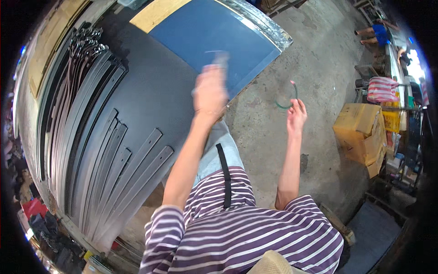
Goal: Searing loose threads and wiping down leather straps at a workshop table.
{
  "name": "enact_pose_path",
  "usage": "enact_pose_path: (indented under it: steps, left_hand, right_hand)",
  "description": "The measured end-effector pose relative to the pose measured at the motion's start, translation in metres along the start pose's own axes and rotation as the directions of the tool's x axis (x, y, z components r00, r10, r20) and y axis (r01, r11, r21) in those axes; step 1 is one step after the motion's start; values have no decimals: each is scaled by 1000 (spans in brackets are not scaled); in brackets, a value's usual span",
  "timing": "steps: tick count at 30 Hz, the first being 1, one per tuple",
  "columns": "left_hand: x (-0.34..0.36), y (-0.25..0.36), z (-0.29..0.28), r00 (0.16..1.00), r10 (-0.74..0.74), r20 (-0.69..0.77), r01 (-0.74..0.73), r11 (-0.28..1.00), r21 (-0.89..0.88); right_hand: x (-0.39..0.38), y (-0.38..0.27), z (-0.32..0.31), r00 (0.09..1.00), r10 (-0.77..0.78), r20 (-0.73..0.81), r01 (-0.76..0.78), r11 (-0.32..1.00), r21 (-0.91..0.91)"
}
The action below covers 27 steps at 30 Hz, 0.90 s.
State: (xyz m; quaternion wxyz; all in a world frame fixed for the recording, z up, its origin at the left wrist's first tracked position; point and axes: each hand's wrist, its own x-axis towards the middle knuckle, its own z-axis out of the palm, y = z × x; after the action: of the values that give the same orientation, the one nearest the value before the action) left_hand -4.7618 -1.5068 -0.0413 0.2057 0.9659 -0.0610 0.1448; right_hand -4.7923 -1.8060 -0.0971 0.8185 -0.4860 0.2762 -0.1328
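Note:
My left hand (211,93), smeared by motion, is over the blue board (191,34) on the dark work table (150,86). Its fingers look closed round a small greyish thing (221,59), too blurred to name. Out to the right, above the concrete floor, my right hand (296,116) pinches a thin, curved green strip (295,91) with a pinkish tip. Left of the board lie several dark belt straps (123,173), fanned out lengthwise. Beyond them is a bundle of belts with metal buckles (89,41) at its far end.
Shiny clear wrapping (262,25) covers the board's far right edge, and a tan strip (159,13) runs along its left end. A worn cardboard box (358,130) stands on the floor at right, beside a striped bag (382,89) and cluttered shelves. Another person (378,34) is far right.

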Motion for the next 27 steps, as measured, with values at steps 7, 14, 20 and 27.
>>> enact_pose_path:
  steps: [7,14,20,27]
  left_hand:
    - [24,76,14,880,470,69,-352,742,-571]
    - [11,-32,-120,996,89,20,-88,995,-36]
    - [-153,-97,-260,943,-252,-219,227,965,-131]
    - [-553,-187,-417,233,-764,-602,907,393,-148]
  right_hand:
    - [-9,-66,-94,957,39,-289,-91,981,-170]
    - [-53,-99,-14,973,216,80,-170,907,-386]
    - [-165,-36,175,694,380,612,-255,924,-285]
    - [-508,104,356,62,662,747,-187,743,-643]
